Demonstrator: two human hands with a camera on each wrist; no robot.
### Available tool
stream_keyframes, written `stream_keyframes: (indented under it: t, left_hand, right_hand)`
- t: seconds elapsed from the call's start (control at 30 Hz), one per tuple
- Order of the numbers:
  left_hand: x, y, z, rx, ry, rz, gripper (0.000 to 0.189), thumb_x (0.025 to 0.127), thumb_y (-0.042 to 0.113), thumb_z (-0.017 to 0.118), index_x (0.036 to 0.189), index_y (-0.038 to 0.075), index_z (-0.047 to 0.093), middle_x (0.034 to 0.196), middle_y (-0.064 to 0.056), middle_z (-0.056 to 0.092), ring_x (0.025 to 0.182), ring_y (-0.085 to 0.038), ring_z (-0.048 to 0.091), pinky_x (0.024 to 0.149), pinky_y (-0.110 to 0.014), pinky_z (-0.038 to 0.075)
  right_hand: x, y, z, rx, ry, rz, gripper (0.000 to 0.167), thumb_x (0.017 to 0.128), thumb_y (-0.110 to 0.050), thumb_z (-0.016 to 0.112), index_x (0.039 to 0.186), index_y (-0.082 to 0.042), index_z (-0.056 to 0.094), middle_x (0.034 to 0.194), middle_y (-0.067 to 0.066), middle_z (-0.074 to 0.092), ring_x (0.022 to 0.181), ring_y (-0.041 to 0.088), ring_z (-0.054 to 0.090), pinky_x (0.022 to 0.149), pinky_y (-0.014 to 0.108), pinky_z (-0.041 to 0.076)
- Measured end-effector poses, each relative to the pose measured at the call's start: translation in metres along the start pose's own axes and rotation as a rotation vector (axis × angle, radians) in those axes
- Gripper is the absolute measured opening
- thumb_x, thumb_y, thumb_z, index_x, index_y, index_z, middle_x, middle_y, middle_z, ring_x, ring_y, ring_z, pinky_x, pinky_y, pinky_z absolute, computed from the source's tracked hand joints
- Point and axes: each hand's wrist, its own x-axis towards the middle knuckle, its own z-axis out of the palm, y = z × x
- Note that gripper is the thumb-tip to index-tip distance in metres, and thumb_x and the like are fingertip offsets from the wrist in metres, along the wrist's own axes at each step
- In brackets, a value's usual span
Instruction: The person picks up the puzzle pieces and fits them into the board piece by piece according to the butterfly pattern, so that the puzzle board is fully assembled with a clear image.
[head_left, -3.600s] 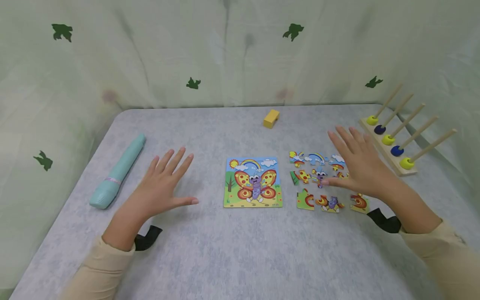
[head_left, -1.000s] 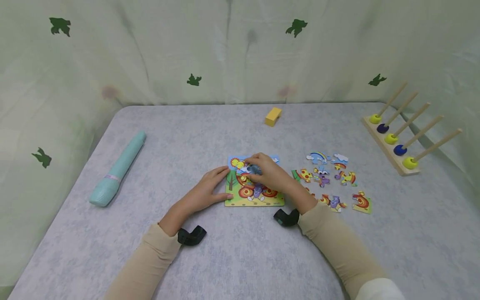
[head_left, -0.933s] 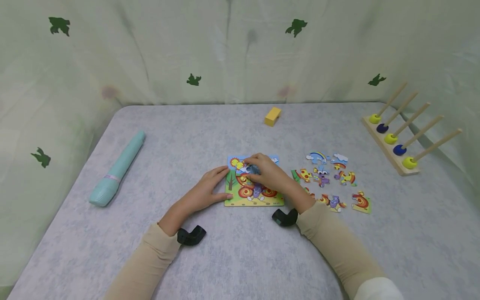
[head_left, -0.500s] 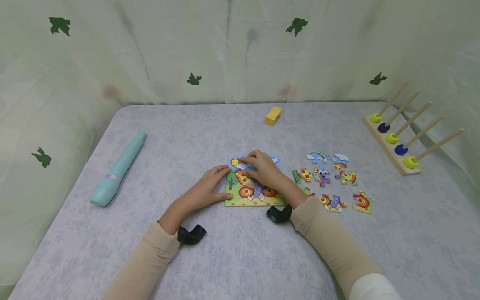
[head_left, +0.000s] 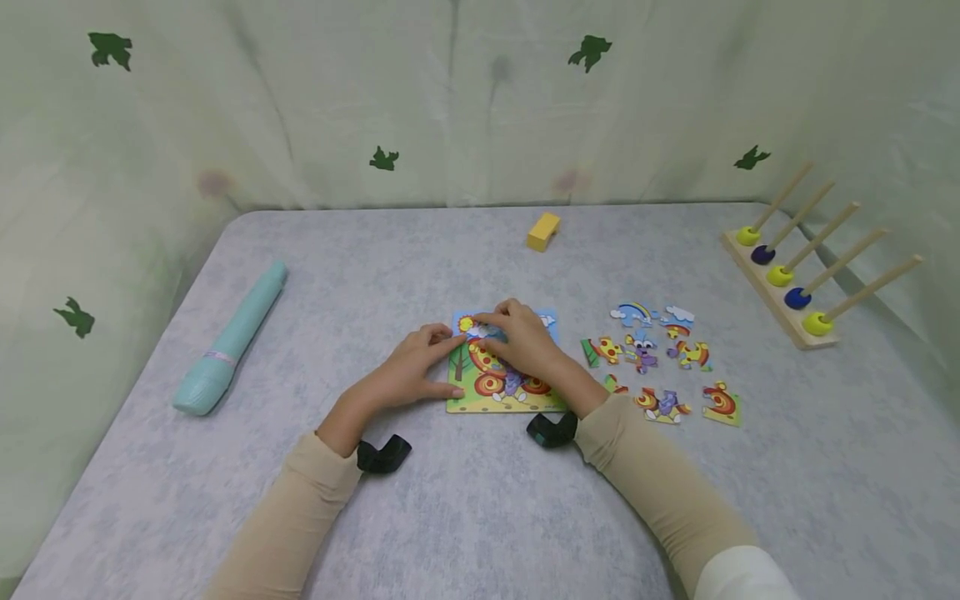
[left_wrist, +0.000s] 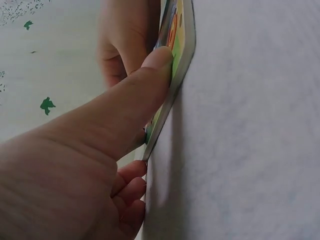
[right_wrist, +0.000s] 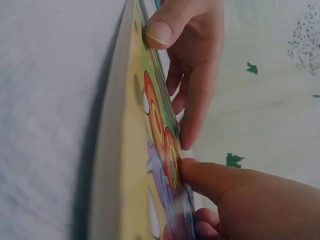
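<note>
The square butterfly puzzle board (head_left: pixel 480 404) lies flat at the middle of the table. My right hand (head_left: pixel 527 340) is over its upper part, thumb and index finger pinching a puzzle piece (head_left: pixel 467 323) with a sun at the board's upper left corner. The piece lies over the printed sun and is partly hidden by the fingers. My left hand (head_left: pixel 408 367) rests along the board's left side, thumb on the lower edge area and index fingertip near the sun piece. In the left wrist view, the left thumb (left_wrist: pixel 159 57) lies on the board's face.
Several loose puzzle pieces (head_left: pixel 641 350) lie in rows to the right of the board. A wooden peg stand (head_left: pixel 780 292) with yellow and blue beads is at the far right. A yellow block (head_left: pixel 543 232) sits at the back, and a rolled teal bundle (head_left: pixel 232 333) lies left.
Both hands came from spread above the table to the board. The sun piece left the loose rows in my right hand and came down onto the upper left corner; my left index finger moved slightly inward.
</note>
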Motion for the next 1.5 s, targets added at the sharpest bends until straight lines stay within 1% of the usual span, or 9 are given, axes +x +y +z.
stream_keyframes:
  t: [0.2,0.37,0.47,0.63,0.8,0.87,1.03,1.33,1.5]
  left_hand:
    - [-0.003,0.001,0.0,-0.022,0.001,-0.018,0.079,0.076,0.045,0.068,0.14,0.013,0.033,0.135,-0.014,0.03,0.12,-0.029,0.029,0.096,-0.047,0.027]
    - [-0.004,-0.001,0.0,-0.021,0.021,-0.016,0.078,0.076,0.043,0.069,0.139,0.012,0.035,0.134,-0.014,0.031,0.119,-0.029,0.03,0.096,-0.047,0.026]
    - [-0.004,-0.002,0.002,-0.024,0.022,-0.022,0.078,0.076,0.044,0.068,0.14,0.014,0.035,0.134,-0.013,0.031,0.119,-0.028,0.029,0.096,-0.045,0.026]
    - [-0.004,-0.002,0.003,-0.03,0.014,-0.034,0.079,0.076,0.045,0.068,0.14,0.015,0.034,0.135,-0.012,0.03,0.12,-0.026,0.028,0.097,-0.044,0.025]
    - [-0.004,-0.002,0.003,-0.031,0.009,-0.044,0.079,0.076,0.046,0.067,0.141,0.016,0.033,0.135,-0.011,0.029,0.121,-0.026,0.027,0.097,-0.044,0.024]
    - [-0.004,-0.002,0.003,-0.033,0.008,-0.047,0.079,0.076,0.046,0.067,0.141,0.016,0.033,0.136,-0.011,0.029,0.121,-0.026,0.027,0.098,-0.044,0.024]
    - [-0.005,-0.003,0.004,-0.044,0.009,-0.051,0.078,0.076,0.046,0.068,0.14,0.017,0.033,0.136,-0.01,0.029,0.122,-0.026,0.026,0.098,-0.044,0.024]
    - [-0.003,-0.004,0.005,-0.044,0.016,-0.04,0.079,0.076,0.048,0.067,0.14,0.018,0.034,0.135,-0.009,0.03,0.121,-0.024,0.026,0.097,-0.044,0.024]
    - [-0.003,-0.004,0.005,-0.047,0.02,-0.038,0.079,0.075,0.048,0.067,0.14,0.017,0.035,0.135,-0.01,0.03,0.12,-0.026,0.027,0.097,-0.045,0.024]
  right_hand:
    - [-0.001,-0.004,-0.008,0.152,-0.079,0.076,0.052,0.086,-0.033,0.06,0.133,-0.016,0.045,0.127,0.015,0.036,0.112,0.027,0.04,0.089,0.042,0.037]
    - [-0.009,-0.007,-0.03,0.301,-0.112,0.07,0.058,0.087,-0.031,0.059,0.137,-0.013,0.037,0.137,0.015,0.025,0.123,0.029,0.032,0.095,0.046,0.032]
    - [-0.021,-0.006,-0.05,0.329,-0.058,0.041,0.06,0.086,-0.033,0.06,0.137,-0.013,0.035,0.138,0.011,0.025,0.124,0.027,0.031,0.096,0.047,0.031]
    - [-0.047,0.01,-0.085,0.313,0.114,-0.028,0.064,0.082,-0.029,0.066,0.136,-0.012,0.037,0.138,0.007,0.03,0.121,0.027,0.034,0.095,0.045,0.032]
    - [-0.068,0.043,-0.107,0.277,0.267,0.034,0.062,0.081,-0.029,0.067,0.135,-0.013,0.04,0.136,0.006,0.037,0.119,0.027,0.036,0.095,0.046,0.031]
    - [-0.072,0.07,-0.105,0.3,0.31,0.061,0.063,0.081,-0.029,0.067,0.135,-0.015,0.04,0.136,0.005,0.037,0.122,0.026,0.034,0.098,0.043,0.028]
    - [-0.083,0.11,-0.103,0.366,0.34,0.151,0.06,0.084,-0.031,0.062,0.137,-0.016,0.038,0.138,0.006,0.036,0.126,0.023,0.031,0.102,0.04,0.024]
    - [-0.098,0.131,-0.097,0.416,0.292,0.287,0.053,0.088,-0.025,0.058,0.133,-0.003,0.039,0.133,0.014,0.04,0.121,0.031,0.035,0.095,0.05,0.03]
    - [-0.101,0.142,-0.091,0.427,0.233,0.361,0.055,0.087,-0.029,0.059,0.134,-0.007,0.039,0.134,0.015,0.039,0.118,0.034,0.036,0.093,0.051,0.031]
